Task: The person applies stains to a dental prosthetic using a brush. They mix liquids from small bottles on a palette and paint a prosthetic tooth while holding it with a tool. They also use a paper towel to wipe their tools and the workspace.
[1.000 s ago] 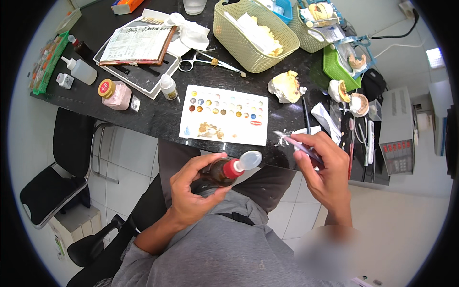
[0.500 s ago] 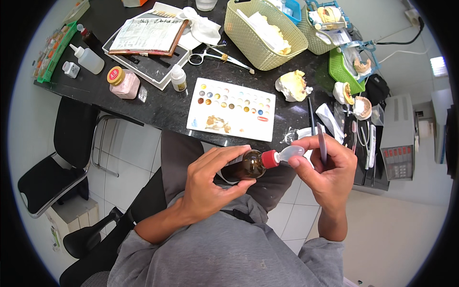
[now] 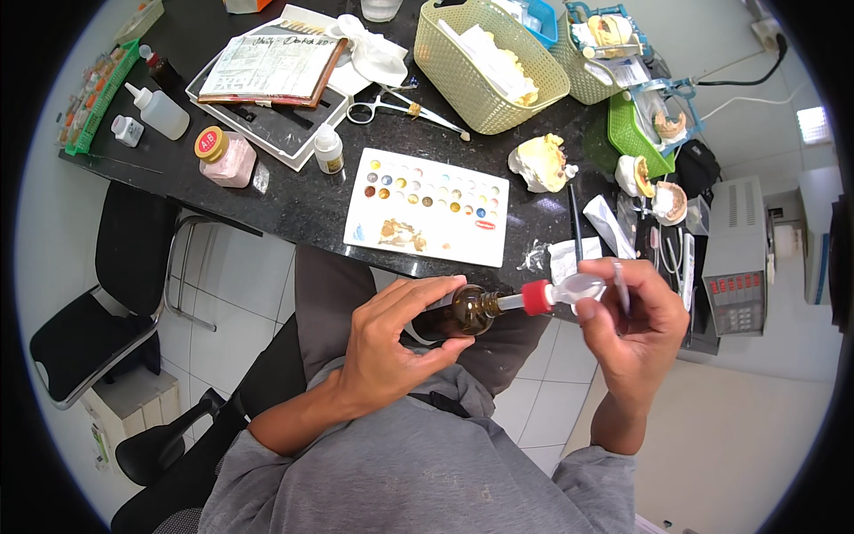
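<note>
My left hand (image 3: 382,356) is closed around an amber glass bottle (image 3: 471,310), tipped toward the right above my lap, just below the table's edge. My right hand (image 3: 636,343) pinches the clear bulb of a red-collared dropper (image 3: 535,296); its pale tube lines up with the bottle's neck, the red collar clear of the neck. A slender tool (image 3: 621,285) also sits in my right fingers. Beyond them on the dark table lies a white paint palette (image 3: 425,236) with dabs of colour, and to its right a yellowish dental model (image 3: 534,165).
Baskets (image 3: 480,71), more models (image 3: 667,200) and tools stand at the back and right. A tray (image 3: 249,125) bears an open notebook (image 3: 267,67), with scissor-like forceps (image 3: 418,114) beside it. Several bottles (image 3: 165,116) stand left; a black chair (image 3: 124,249) is below.
My right hand has moved onto the dropper and then rightward, drawing the red collar away from the bottle's neck and exposing the tube. The bottle has tilted over toward the right.
</note>
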